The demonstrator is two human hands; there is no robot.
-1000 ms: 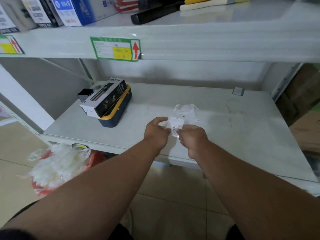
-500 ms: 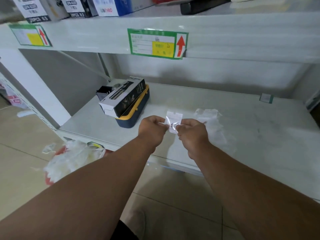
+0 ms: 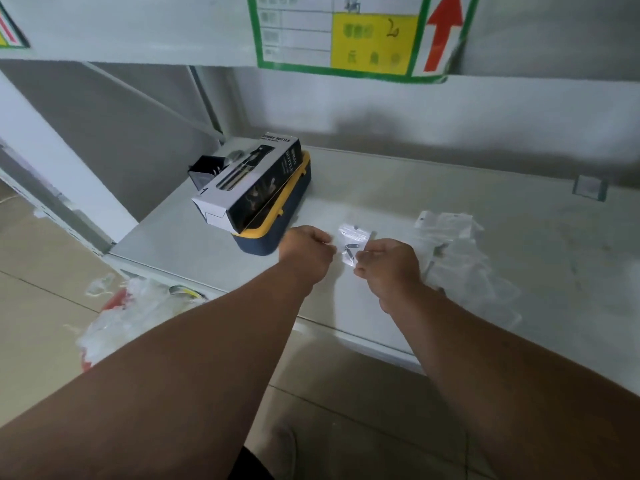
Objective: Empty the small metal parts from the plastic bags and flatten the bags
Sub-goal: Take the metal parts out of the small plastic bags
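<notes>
white metal shelf point(image 3: 433, 188), lower deck, upper deck edge overhead with green-bordered label point(image 3: 353, 36), yellow patch and red up arrow on it. tiled floor below, heap of clear plastic over something red point(image 3: 131, 313) at lower left beside the shelf edge.

on deck, left rear: navy case with yellow rim point(image 3: 277, 233), black-and-white spray bottle box point(image 3: 249, 188) lying on top, tilted. small black open box point(image 3: 204, 171) just behind, partly hidden.

on deck, right: pile of clear plastic bags point(image 3: 453, 251), crumpled, not flat, just beside right hand. a few dark bits within, too blurred to name.

both forearms reaching in from bottom, hands near front-centre of deck, close together but apart.

right hand point(image 3: 388, 265): fingers curled, pinching right edge of small clear bag point(image 3: 351, 242). bag held up between the two hands, above deck, roughly upright, top strip upward. small metal parts point(image 3: 348, 251) visible inside, lower half, still in bag.

left hand point(image 3: 306, 249): curled into a loose fist just left of bag. motion blur at fingertips; contact with bag edge not resolvable, so grip state unknown.

small clear tag point(image 3: 588, 187) at rear right of deck.
</notes>
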